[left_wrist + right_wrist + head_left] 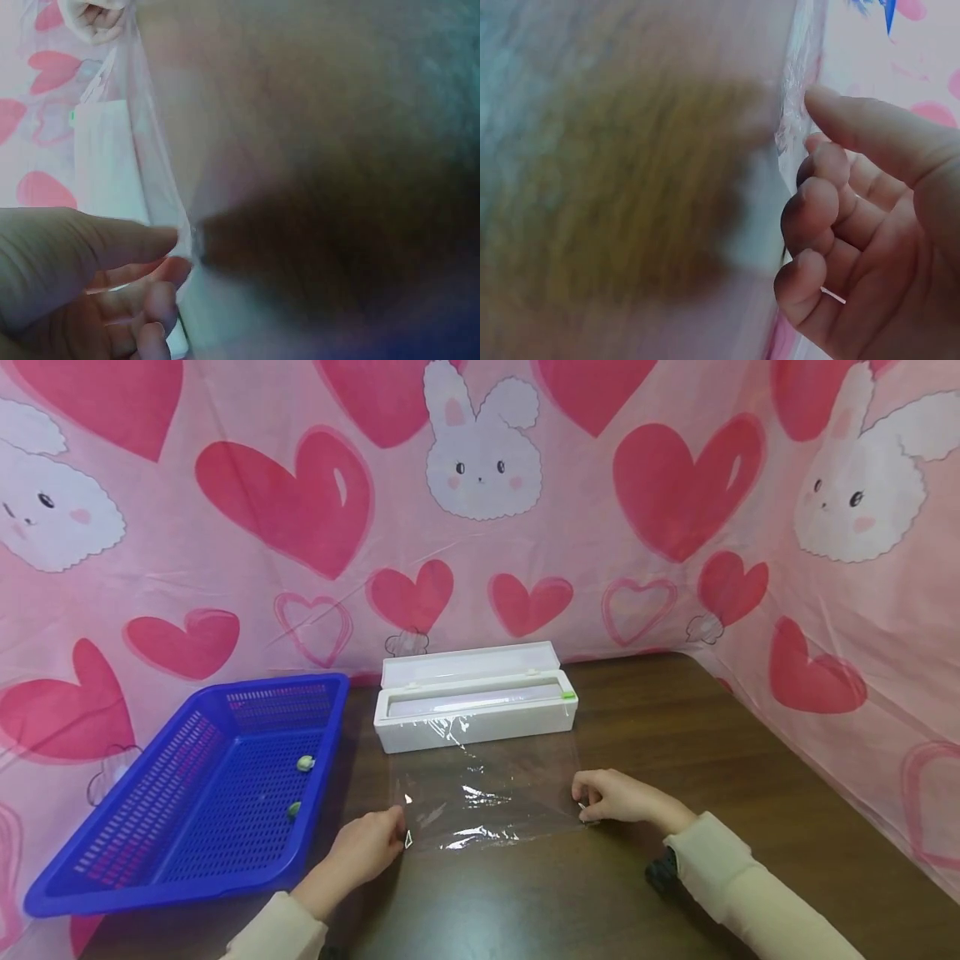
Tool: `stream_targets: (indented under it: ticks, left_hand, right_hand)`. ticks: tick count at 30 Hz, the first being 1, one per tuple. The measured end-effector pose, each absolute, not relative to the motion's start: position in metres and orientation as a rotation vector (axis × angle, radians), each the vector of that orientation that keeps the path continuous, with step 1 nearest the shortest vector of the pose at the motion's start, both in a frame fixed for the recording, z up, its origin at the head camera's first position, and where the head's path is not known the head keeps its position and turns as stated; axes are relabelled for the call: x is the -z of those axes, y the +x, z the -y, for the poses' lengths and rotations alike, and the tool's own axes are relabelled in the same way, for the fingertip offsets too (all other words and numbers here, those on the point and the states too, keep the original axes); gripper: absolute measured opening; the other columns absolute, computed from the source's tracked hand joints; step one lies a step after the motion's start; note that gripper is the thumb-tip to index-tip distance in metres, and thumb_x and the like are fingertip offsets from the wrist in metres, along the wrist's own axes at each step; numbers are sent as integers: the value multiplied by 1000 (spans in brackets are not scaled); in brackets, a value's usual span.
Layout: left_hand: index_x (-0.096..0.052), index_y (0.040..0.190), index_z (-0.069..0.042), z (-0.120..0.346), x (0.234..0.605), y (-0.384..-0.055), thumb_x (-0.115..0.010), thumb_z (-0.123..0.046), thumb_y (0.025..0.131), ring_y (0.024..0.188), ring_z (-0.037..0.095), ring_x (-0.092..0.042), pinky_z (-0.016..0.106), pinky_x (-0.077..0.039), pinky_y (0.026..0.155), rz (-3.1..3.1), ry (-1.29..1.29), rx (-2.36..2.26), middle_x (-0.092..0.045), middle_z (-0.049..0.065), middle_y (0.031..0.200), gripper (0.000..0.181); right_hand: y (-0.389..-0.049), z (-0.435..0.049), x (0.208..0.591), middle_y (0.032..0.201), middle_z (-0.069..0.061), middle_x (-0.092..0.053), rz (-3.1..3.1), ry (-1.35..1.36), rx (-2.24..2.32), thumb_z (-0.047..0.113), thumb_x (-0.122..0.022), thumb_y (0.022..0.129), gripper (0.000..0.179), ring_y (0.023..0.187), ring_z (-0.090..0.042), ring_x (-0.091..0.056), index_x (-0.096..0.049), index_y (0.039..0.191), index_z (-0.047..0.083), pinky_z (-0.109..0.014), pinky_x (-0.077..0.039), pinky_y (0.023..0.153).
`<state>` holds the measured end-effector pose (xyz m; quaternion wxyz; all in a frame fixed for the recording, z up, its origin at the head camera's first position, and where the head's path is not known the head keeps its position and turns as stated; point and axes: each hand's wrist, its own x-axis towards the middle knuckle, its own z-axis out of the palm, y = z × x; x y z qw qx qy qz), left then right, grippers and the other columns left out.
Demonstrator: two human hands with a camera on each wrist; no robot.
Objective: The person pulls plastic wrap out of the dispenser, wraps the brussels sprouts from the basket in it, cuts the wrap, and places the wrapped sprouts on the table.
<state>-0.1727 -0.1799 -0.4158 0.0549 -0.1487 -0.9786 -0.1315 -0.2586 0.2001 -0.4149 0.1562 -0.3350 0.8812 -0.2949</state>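
A sheet of clear plastic wrap [480,797] stretches from a white cling film dispenser box [480,724] toward me, just over the table. Its near left corner is pinched between the thumb and fingers of my left hand [369,843]. My right hand [621,796] pinches the near right corner. In the left wrist view, thumb and fingertips meet at the edge of the film [161,165]. The right wrist view has the film [791,112] at the thumb tip, the other fingers curled. The box's lid [472,665] stands raised at the back, and a roll [480,700] lies inside.
A blue plastic basket [318,785] stands at the left, with two small green-and-white pieces, one of them a pale piece [305,763], by its right side. The dark wooden table [675,727] runs back to a pink cloth [570,552] printed with hearts and rabbits.
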Motion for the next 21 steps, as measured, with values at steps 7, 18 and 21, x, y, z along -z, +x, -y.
stream_targets:
  ticks: [7, 18, 21]
  left_hand:
    - [-57, 104, 0, 175, 416, -176, -73, -7, 75, 72, 26, -60, 42, -49, 62, 3047, -415, 384, -60, 9, 79, 33]
    - [-55, 117, 5, 177, 415, -185, -64, -7, 77, 88, 35, -60, 48, -47, 73, 3140, -370, 381, -62, 19, 94, 42]
    - [-54, 115, 5, 179, 415, -189, -64, -7, 77, 88, 36, -60, 48, -46, 73, 3132, -375, 398, -62, 19, 94, 42]
  right_hand:
    - [-262, -201, 415, 62, 4, -50, -2499, -964, 891, 5, -71, 78, 27, 53, -7, -45, -54, 98, 3, -24, -38, 49]
    - [-269, -200, 417, 64, 2, -49, -2514, -928, 874, 5, -74, 75, 43, 56, -10, -45, -51, 111, 1, -26, -39, 52]
    - [-272, -199, 418, 65, 2, -49, -2523, -920, 868, 6, -74, 75, 44, 56, -10, -46, -51, 111, 0, -26, -39, 52]
